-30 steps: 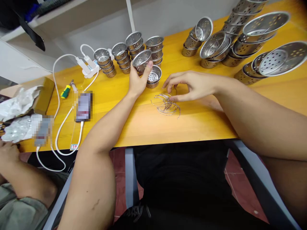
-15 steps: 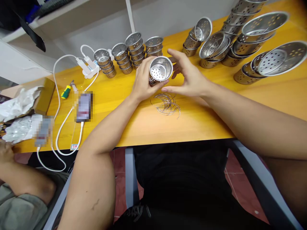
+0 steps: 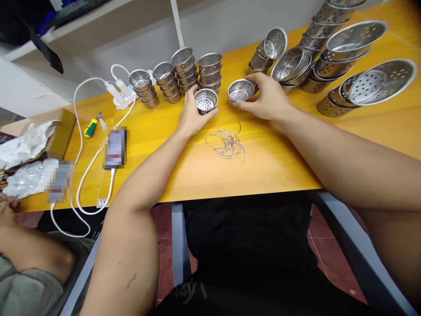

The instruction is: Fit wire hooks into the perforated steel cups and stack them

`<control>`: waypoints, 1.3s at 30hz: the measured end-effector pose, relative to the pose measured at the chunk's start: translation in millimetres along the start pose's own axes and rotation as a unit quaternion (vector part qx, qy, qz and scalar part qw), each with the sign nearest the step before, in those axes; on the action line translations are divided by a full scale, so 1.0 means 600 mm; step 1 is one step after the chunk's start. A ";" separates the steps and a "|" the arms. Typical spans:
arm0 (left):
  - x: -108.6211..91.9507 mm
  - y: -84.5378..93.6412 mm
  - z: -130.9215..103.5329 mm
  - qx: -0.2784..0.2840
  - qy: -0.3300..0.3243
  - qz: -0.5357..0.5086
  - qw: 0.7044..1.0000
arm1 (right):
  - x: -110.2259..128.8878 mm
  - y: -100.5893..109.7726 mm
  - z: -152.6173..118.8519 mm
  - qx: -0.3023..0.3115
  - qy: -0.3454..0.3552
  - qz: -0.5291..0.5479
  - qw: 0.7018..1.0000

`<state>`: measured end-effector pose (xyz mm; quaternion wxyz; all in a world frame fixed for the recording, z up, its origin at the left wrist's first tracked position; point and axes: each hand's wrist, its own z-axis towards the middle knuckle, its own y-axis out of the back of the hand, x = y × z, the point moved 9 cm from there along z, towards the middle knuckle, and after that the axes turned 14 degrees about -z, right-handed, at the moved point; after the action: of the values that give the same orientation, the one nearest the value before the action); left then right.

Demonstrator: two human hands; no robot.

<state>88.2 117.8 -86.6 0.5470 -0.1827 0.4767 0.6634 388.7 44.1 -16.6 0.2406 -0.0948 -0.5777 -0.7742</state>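
1. The counter [image 3: 184, 180] is yellow-orange wood, set against a grey wall [image 3: 226, 26]; a pale shelf [image 3: 98, 15] juts out at upper left.
2. The left hand [image 3: 192, 114] has its grip clamped on the left cup [image 3: 206, 102], a perforated metal one, mouth upward, in front of the back stacks [image 3: 166, 79].
3. The right hand [image 3: 268, 98] has its grip clamped, thumb and fingers, on the right cup [image 3: 241, 92], just beside the left one.
4. Loose curved wires [image 3: 229, 142] lie on the counter, nearer its front edge.
5. More stacks, the right-hand stacks [image 3: 344, 72], some leaning, fill the far right.
6. At left sit a white power strip [image 3: 123, 100], a green-and-yellow screwdriver [image 3: 91, 127], a cabled phone [image 3: 115, 149] and a box [image 3: 62, 134].
7. Below shows reddish tiled floor [image 3: 164, 252]; another person's hand [image 3: 7, 208] is at the far left.
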 end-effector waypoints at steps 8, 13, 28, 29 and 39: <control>-0.030 0.011 0.003 -0.015 -0.039 0.000 0.999 | 0.000 -0.028 0.001 0.055 0.001 0.006 0.998; -0.082 0.005 0.002 0.003 -0.104 0.004 0.995 | 0.076 0.057 -0.030 -0.061 0.109 0.035 0.992; -0.157 -0.038 -0.022 0.113 -0.130 0.050 0.984 | 0.151 0.007 -0.062 0.021 0.267 -0.034 0.963; -0.155 -0.039 -0.022 0.113 -0.130 0.050 0.984 | 0.149 0.012 -0.063 0.024 0.260 -0.037 0.965; -0.148 -0.032 -0.018 0.096 -0.115 0.070 0.986 | 0.136 0.026 -0.059 0.029 0.237 0.040 0.970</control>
<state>132.3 58.8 -32.4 0.5656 -0.0183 0.4838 0.6676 330.3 -13.9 19.9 0.4041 0.0756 -0.5219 -0.7474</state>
